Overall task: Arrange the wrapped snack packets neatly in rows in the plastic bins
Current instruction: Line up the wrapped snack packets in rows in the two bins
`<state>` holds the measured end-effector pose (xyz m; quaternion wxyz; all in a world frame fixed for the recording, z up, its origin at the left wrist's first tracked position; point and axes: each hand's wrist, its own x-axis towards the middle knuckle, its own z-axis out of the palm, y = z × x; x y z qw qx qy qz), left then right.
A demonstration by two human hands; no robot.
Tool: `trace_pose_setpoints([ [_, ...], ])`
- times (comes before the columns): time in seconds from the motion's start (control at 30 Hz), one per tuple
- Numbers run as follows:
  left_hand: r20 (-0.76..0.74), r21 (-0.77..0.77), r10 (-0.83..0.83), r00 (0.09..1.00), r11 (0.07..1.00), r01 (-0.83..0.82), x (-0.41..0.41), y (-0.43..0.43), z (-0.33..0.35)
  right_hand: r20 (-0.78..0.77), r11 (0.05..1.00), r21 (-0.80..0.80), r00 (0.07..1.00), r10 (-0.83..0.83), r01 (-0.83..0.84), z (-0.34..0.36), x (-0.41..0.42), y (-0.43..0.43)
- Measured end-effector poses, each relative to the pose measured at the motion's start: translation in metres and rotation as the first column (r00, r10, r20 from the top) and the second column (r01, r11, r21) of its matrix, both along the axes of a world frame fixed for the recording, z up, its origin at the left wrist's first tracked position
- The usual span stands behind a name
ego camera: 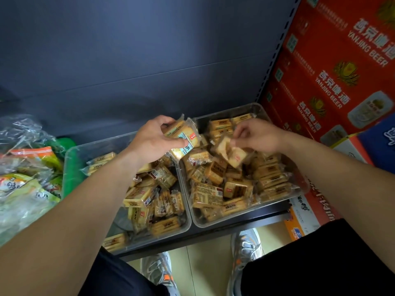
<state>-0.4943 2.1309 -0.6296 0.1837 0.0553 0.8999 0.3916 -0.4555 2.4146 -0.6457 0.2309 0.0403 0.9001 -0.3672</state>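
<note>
Plastic-wrapped stack (184,137) sits gripped in the left hand (152,142); the right hand (261,135) pinches one packet (232,151), best stood edgewise against the row (221,124) at twelve o'clock in the right bin (264,113).

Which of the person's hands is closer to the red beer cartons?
Right. The right hand pinches a packet over the right bin, which sits next to the red beer cartons; the left hand grips packets farther away, at that bin's left edge.

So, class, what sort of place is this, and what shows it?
Probably a small shop or its stockroom: clear bins of wrapped snack packets on a metal shelf, beside stacked red beer cartons.
</note>
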Motion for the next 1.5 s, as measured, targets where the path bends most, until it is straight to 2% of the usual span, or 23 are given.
trace_pose_setpoints([
  [0.03, -0.001, 0.002, 0.002, 1.0, 1.0, -0.002, 0.0, 0.0, 0.001, -0.043, 0.995, -0.017, 0.994, -0.099, 0.098, -0.001, -0.006, 0.0],
  [0.1, -0.006, 0.003, -0.003, 1.0, 1.0, 0.003, 0.001, 0.001, 0.001, -0.128, 0.97, 0.065, 0.966, -0.225, 0.235, -0.007, -0.015, -0.001],
  [0.2, -0.009, -0.003, -0.011, 1.0, 1.0, 0.011, 0.0, 0.0, 0.0, -0.265, 0.939, 0.214, 0.942, -0.208, 0.268, -0.011, -0.016, -0.003],
  [0.27, -0.006, -0.005, -0.016, 1.0, 1.0, 0.016, 0.0, -0.002, 0.0, -0.25, 0.97, 0.197, 0.964, -0.09, 0.142, -0.009, -0.007, -0.007],
  [0.37, 0.0, -0.009, -0.028, 1.0, 1.0, 0.028, 0.0, -0.002, -0.003, -0.008, 0.972, 0.146, 0.982, 0.188, -0.185, -0.019, 0.014, -0.022],
  [0.43, 0.004, -0.011, -0.043, 0.999, 0.999, 0.043, 0.001, 0.0, -0.003, 0.076, 0.952, 0.149, 0.963, 0.26, -0.269, -0.03, 0.022, -0.03],
  [0.6, 0.004, -0.038, -0.05, 0.999, 0.998, 0.05, 0.004, -0.002, -0.004, 0.078, 0.928, 0.183, 0.946, 0.316, -0.325, -0.039, 0.021, -0.04],
  [0.73, 0.009, -0.053, -0.039, 0.999, 0.998, 0.04, 0.004, -0.008, -0.005, 0.066, 0.823, 0.398, 0.907, 0.416, -0.406, -0.04, 0.022, -0.046],
  [0.83, 0.005, -0.043, -0.041, 0.999, 0.998, 0.041, 0.004, -0.008, -0.005, 0.004, 0.815, 0.42, 0.899, 0.437, -0.398, -0.035, 0.021, -0.047],
  [0.93, 0.005, -0.042, -0.044, 0.999, 0.998, 0.045, 0.004, -0.007, -0.004, -0.035, 0.761, 0.494, 0.865, 0.501, -0.421, -0.03, 0.021, -0.047],
  [1.0, 0.004, -0.039, -0.045, 0.999, 0.998, 0.045, 0.003, -0.006, -0.003, -0.009, 0.75, 0.488, 0.856, 0.517, -0.447, -0.031, 0.023, -0.048],
  [1.1, -0.003, -0.031, -0.046, 0.999, 0.998, 0.046, 0.003, -0.005, -0.001, -0.024, 0.793, 0.433, 0.874, 0.486, -0.429, -0.03, 0.023, -0.05],
  [1.27, -0.002, -0.032, -0.049, 0.999, 0.998, 0.048, 0.004, -0.004, -0.001, 0.056, 0.743, 0.47, 0.857, 0.513, -0.476, -0.021, 0.015, -0.038],
  [1.3, -0.001, -0.031, -0.05, 0.999, 0.998, 0.05, 0.004, -0.004, -0.001, 0.047, 0.771, 0.431, 0.865, 0.499, -0.468, -0.017, 0.014, -0.032],
  [1.37, 0.0, -0.022, -0.051, 0.999, 0.998, 0.051, 0.003, -0.003, -0.002, 0.002, 0.889, 0.272, 0.924, 0.383, -0.369, -0.001, 0.011, -0.018],
  [1.43, -0.001, -0.016, -0.056, 0.998, 0.998, 0.056, 0.003, 0.0, -0.003, -0.064, 0.988, 0.057, 0.987, 0.149, -0.146, 0.018, 0.007, -0.002],
  [1.5, -0.004, -0.018, -0.066, 0.998, 0.998, 0.066, 0.002, 0.003, -0.004, -0.161, 0.995, 0.004, 0.982, -0.095, 0.097, 0.026, 0.001, 0.015],
])
